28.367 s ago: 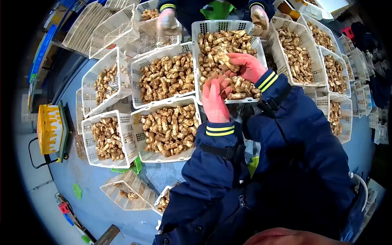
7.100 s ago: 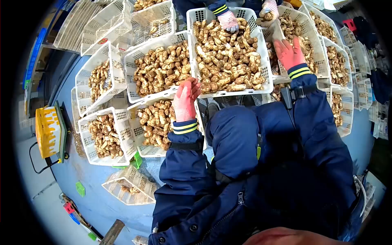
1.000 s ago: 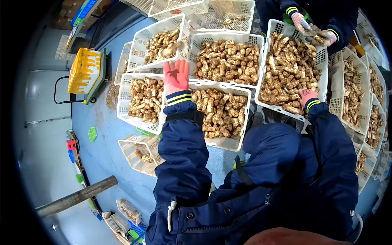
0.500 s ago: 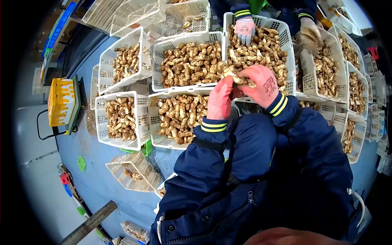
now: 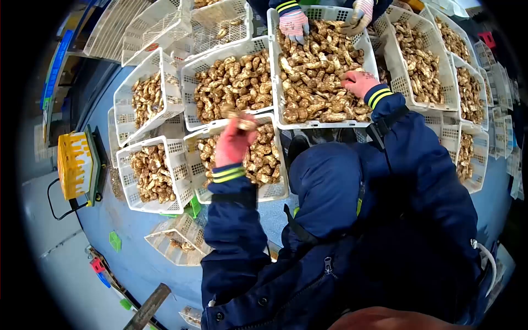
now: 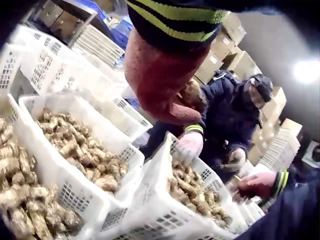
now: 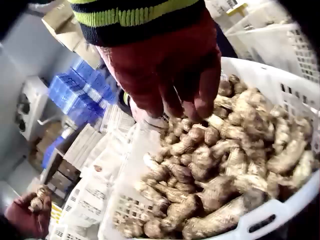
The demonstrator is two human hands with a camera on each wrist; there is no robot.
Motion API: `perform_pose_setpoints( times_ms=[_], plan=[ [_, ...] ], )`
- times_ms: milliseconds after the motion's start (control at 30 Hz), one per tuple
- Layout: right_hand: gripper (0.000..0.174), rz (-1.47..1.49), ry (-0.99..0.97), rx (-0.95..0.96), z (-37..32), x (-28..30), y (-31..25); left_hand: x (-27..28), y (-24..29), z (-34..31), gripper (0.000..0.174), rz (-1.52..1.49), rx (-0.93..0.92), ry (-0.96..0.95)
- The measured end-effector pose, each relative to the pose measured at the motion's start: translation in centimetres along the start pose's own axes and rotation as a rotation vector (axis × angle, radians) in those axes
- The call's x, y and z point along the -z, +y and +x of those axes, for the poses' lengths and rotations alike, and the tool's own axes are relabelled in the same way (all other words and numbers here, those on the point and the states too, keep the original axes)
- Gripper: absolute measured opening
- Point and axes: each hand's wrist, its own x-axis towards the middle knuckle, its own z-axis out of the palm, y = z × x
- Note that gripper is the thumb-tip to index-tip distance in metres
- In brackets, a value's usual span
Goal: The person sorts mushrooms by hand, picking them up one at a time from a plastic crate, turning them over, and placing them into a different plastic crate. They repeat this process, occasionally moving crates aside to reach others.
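My left hand [image 5: 234, 144], in a pink glove, holds a mushroom [image 5: 240, 122] with soil on it, blurred by motion, above the near-left crate [image 5: 278, 190]. The same mushroom [image 7: 40, 199] shows at the lower left of the right wrist view, and partly behind the hand in the left wrist view. My right hand [image 5: 360, 83] reaches into the middle crate [image 5: 324, 124], heaped with brown and cream mushrooms [image 5: 316, 88]. Its bent fingers [image 7: 202, 92] point down with their tips right at the pile; I cannot tell whether they pinch a mushroom.
Opposite, another person's gloved hands [image 5: 294, 25] are at the far end of the middle crate. More mushroom crates stand left [image 5: 181, 206] and right [image 5: 454, 107]. A tilted crate [image 5: 181, 253] lies on the blue floor. A trolley with a yellow-and-white box [image 5: 74, 165] stands far left.
Half a second ago both my hands were together at a mushroom. The left has moved left with one; the right has gone to the middle crate's pile. The other person's far hand returned there too.
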Motion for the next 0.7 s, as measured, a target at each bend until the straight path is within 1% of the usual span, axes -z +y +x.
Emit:
perform_pose_setpoints(
  times_ms=[33, 67, 100, 133, 167, 200, 233, 267, 300, 333, 367, 400, 433, 467, 500, 533, 600, 633, 667, 700],
  plan=[
    [0.041, -0.026, -0.087, -0.027, -0.3, -0.1, -0.1, -0.6, 3.0, -0.1, 0.028, 0.149, -0.187, 0.268],
    [0.042, -0.05, -0.174, -0.05, -0.4, -0.3, -0.4, -0.4, 6.9, 0.0, 0.035, 0.071, -0.264, 0.115],
    [0.042, -0.088, -0.185, 0.027, -0.3, -0.8, -0.4, 0.7, 11.0, -0.1, 0.042, -0.008, -0.34, -0.038],
    [0.047, -0.154, -0.215, 0.116, 0.3, -1.4, -0.8, 2.8, 14.2, -0.7, 0.046, 0.07, -0.384, 0.063],
    [0.049, -0.197, -0.221, 0.19, 0.4, -2.4, -0.8, -2.1, 13.7, -0.8, 0.048, 0.052, -0.638, 0.419],
    [0.052, -0.237, -0.227, 0.265, 0.5, -3.2, -1.1, -3.3, 13.5, -1.1, 0.047, 0.093, -0.636, 0.409],
    [0.053, -0.286, -0.435, 0.234, 0.8, -3.2, -2.5, -2.9, 12.6, -0.9, 0.046, 0.14, -0.567, 0.348],
    [0.045, -0.466, -0.408, 0.3, 0.9, -4.7, -2.3, -2.3, 11.2, -0.6, 0.045, 0.184, -0.498, 0.288],
    [0.043, -0.498, -0.377, 0.289, 1.1, -5.5, -2.4, -2.2, 9.4, -0.5, 0.043, 0.24, -0.377, 0.18],
    [0.042, -0.534, -0.345, 0.278, 1.3, -5.7, -2.4, -0.4, 7.2, 0.2, 0.04, 0.287, -0.328, 0.016],
    [0.039, -0.56, -0.281, 0.315, 1.6, -5.3, -1.9, -1.0, 4.9, 0.1, 0.037, 0.257, -0.253, 0.023],
    [0.039, -0.315, -0.194, 0.238, 1.0, -3.5, -2.1, -2.4, 2.7, 0.0, 0.037, 0.207, -0.181, 0.116],
    [0.039, -0.103, -0.122, 0.212, 0.7, -1.9, -2.3, -1.5, 0.9, 0.7, 0.039, 0.219, -0.14, 0.043],
    [0.039, 0.11, -0.049, 0.188, 0.8, -0.9, -2.2, -2.0, -0.4, 0.8, 0.04, 0.189, -0.066, 0.028],
    [0.041, 0.473, -0.013, 0.312, 1.2, -0.4, -1.7, -4.0, -1.3, 0.8, 0.039, 0.264, -0.013, 0.092],
    [0.045, 0.655, -0.031, 0.369, 1.6, -0.1, -1.3, -4.4, -2.3, 1.3, 0.04, 0.313, 0.01, 0.057],
    [0.047, 1.02, -0.094, 0.468, 0.1, 0.9, -3.0, -6.2, -3.6, 1.8, 0.042, 0.34, 0.06, 0.001],
    [0.053, 1.321, -0.305, 0.382, -1.2, 1.5, -3.9, -7.1, -4.1, 2.0, 0.044, 0.336, 0.084, -0.042],
    [0.058, 1.389, -0.496, 0.583, -0.2, 1.1, -3.3, -7.9, -4.6, 2.1, 0.047, 0.331, 0.108, -0.083],
    [0.057, 1.384, -0.477, 0.568, -0.8, 1.4, -4.5, -9.0, -4.9, 2.3, 0.051, 0.277, 0.161, -0.072]
  ],
)
